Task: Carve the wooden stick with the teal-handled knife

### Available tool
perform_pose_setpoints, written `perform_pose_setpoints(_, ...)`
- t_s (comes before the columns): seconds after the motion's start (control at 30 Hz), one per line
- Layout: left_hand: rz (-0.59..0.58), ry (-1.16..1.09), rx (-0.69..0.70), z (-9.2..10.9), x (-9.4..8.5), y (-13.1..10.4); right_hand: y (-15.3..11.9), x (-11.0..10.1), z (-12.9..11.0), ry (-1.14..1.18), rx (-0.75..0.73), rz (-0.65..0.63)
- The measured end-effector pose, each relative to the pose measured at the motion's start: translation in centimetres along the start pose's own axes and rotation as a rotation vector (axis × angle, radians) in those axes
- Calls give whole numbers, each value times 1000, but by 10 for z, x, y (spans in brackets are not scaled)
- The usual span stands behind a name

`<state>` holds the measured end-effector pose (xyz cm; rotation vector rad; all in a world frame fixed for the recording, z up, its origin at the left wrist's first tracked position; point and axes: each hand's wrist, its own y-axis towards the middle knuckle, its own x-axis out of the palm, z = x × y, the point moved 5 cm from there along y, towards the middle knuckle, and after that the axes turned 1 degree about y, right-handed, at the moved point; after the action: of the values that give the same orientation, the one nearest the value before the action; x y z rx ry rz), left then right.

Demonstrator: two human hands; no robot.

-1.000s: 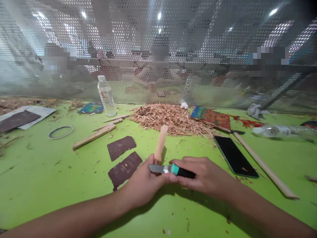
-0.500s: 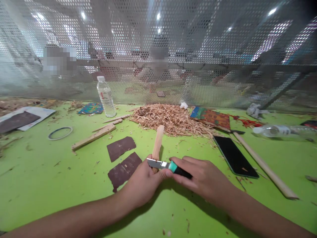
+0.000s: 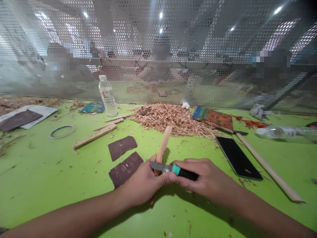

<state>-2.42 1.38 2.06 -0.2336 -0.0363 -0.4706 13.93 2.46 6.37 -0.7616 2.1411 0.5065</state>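
Note:
A pale wooden stick (image 3: 163, 144) points up and away from my left hand (image 3: 143, 180), whose fingers are wrapped round its lower part. My right hand (image 3: 206, 175) is closed on the black and teal handle of a craft knife (image 3: 186, 172). The knife's blade lies crosswise over the stick, just above my left thumb. That thumb reaches toward the teal collar, beside my right fingers. Part of the stick's lower end is hidden by my left hand. Two brown sandpaper pieces (image 3: 126, 168) lie left of the hands.
Beyond the hands is a heap of wood shavings (image 3: 170, 119) by a mesh screen (image 3: 138, 79). An upright bottle (image 3: 107, 96) and a carved wood piece (image 3: 95, 136) are at left. At right lie a phone (image 3: 238, 158), a wooden rod (image 3: 269, 168) and a bottle on its side (image 3: 284, 132).
The stick's upper end has tilted further to the right. The knife and my right hand have shifted slightly right, and the blade is angled differently. The whole view has moved a little.

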Motion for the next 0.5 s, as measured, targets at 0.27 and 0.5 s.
perform_pose_setpoints(0.27, -21, 159, -26, -6, -1, 0, -6, 2, -1, -147, -89, 59)
perform_pose_setpoints(0.5, 112, 269, 129, 2, -1, 2, -12, 6, 2, -338, -86, 165)
